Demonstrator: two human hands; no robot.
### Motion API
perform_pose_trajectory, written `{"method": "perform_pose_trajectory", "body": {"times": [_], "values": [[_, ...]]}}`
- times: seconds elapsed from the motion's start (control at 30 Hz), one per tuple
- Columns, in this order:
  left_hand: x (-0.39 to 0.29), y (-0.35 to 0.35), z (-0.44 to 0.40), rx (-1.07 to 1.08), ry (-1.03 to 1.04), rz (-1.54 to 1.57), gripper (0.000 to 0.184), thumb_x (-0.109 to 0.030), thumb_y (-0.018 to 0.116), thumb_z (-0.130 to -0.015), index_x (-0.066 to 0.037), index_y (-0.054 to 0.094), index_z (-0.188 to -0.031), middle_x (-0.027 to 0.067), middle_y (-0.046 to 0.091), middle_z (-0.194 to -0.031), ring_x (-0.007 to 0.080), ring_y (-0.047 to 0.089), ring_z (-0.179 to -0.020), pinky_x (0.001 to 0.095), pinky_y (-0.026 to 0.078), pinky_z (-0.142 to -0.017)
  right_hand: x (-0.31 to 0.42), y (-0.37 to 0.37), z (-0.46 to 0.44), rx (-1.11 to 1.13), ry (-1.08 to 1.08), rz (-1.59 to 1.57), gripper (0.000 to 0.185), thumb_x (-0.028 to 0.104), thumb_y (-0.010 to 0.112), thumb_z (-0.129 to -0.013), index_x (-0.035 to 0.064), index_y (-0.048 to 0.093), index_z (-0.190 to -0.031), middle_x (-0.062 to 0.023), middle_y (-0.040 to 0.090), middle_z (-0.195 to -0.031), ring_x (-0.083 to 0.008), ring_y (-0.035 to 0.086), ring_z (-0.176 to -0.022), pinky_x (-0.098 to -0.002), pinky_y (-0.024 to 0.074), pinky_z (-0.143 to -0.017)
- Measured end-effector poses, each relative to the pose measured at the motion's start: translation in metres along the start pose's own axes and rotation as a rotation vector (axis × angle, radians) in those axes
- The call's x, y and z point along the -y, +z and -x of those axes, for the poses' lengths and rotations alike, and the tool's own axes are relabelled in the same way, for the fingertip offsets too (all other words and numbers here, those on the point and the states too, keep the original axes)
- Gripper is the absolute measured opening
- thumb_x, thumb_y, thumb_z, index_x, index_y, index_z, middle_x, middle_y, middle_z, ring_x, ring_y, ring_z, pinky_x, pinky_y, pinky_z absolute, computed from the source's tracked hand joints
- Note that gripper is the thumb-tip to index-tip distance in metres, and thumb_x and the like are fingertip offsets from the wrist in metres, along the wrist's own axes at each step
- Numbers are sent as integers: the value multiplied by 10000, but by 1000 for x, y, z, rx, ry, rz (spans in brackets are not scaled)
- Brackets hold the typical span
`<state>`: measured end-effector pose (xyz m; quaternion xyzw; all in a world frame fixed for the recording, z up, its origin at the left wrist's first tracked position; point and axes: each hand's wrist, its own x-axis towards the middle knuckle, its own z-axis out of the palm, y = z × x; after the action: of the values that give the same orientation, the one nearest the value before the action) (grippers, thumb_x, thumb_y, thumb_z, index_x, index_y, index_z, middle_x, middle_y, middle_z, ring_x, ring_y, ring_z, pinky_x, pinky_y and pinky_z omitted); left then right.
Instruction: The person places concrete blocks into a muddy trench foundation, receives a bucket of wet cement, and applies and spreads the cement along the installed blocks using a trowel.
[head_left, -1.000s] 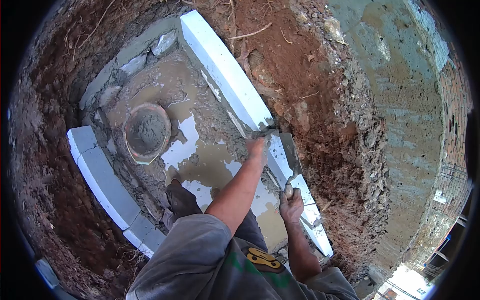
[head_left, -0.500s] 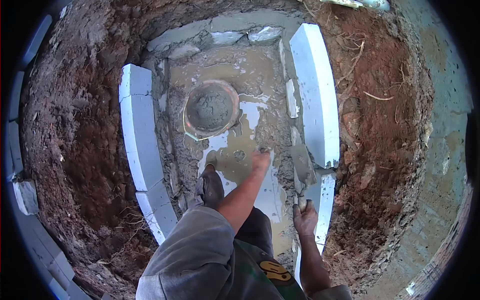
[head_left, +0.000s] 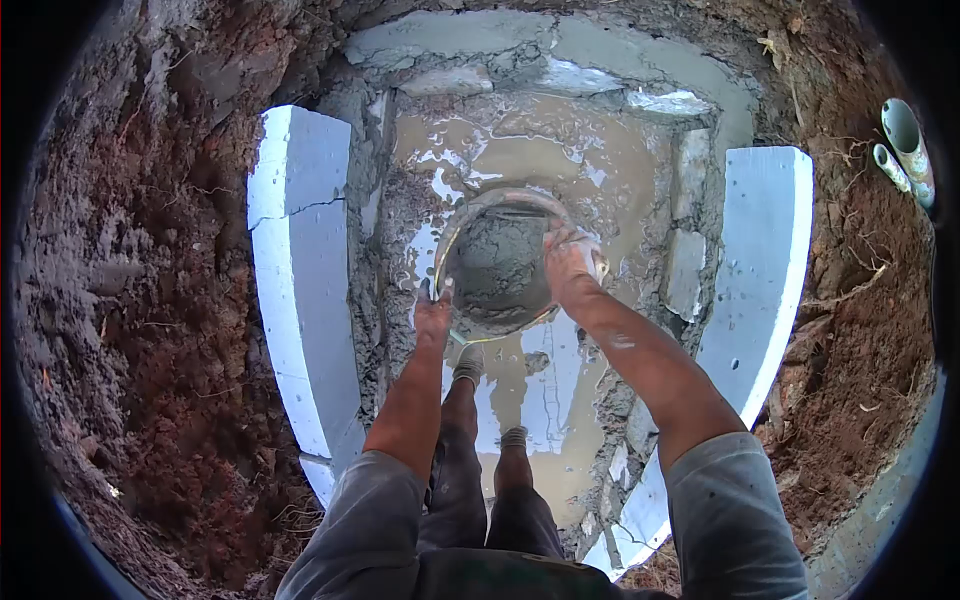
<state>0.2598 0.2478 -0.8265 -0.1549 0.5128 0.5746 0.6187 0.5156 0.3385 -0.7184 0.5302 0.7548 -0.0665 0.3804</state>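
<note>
A round bucket [head_left: 505, 197] of wet grey mortar [head_left: 500, 262] stands in the muddy water in front of me. My left hand [head_left: 433, 312] grips its near left rim, where a thin yellowish band runs along the edge. On the opposite side my right hand [head_left: 572, 260], smeared with mortar, is closed over the right rim. Its fingertips reach inside and are partly hidden. Something flat and dark lies at the far side inside the bucket; I cannot make out what it is.
Pale blocks [head_left: 305, 280] line the left of the trench, and another block row [head_left: 755, 270] lines the right. A mortar-covered ledge [head_left: 640, 55] closes the far end. Muddy water [head_left: 530, 460] surrounds my feet. Pipe ends [head_left: 908, 150] stick out of the red soil at right.
My view has shifted forward over the bucket. My right hand has left the trowel by the right blocks and moved to the bucket's rim. My left hand has moved onto the left rim.
</note>
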Motion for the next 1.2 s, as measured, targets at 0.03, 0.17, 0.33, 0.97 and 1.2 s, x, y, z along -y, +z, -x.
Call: {"method": "perform_pose_trajectory", "body": {"times": [0.03,0.17,0.33,0.97,1.2], "values": [[-4,25,17,-106,-30,-268,320,-165,484,-939,-36,488,-1232,124,557,-1150,233,547,-1031,385,493,-858,11,25,-22,-15,-88,155,422,216,464,-886,42,462,-1271,-187,502,-1253,-357,509,-1132,-477,461,-826],[18,-6,-1,288,132,-561,377,-110,505,-922,3,464,-1279,102,566,-1140,163,547,-955,241,456,-810,8,-29,-64,598,108,-257,463,240,516,-870,44,465,-1286,-161,497,-1288,-358,525,-1126,-472,441,-897],[22,-6,8,252,138,-562,414,-66,527,-884,42,457,-1278,72,581,-1109,115,539,-853,195,419,-705,20,38,-49,356,-90,-183,338,229,568,-832,73,602,-1130,-84,637,-1065,-275,613,-1003,-487,486,-781],[15,35,29,-102,167,-1105,296,-293,560,-917,-27,608,-1038,-51,530,-761,44,424,-674,202,358,-603,93,36,24,471,23,-1201,483,183,585,-694,-130,485,-1048,-285,615,-918,-389,622,-894,-426,517,-767],[7,31,27,-22,107,-1073,358,-371,558,-906,-25,614,-978,-65,435,-601,37,359,-530,236,280,-463,118,31,47,414,263,-1857,448,209,590,-681,-79,490,-1010,-299,599,-836,-397,632,-808,-437,506,-719]]}}
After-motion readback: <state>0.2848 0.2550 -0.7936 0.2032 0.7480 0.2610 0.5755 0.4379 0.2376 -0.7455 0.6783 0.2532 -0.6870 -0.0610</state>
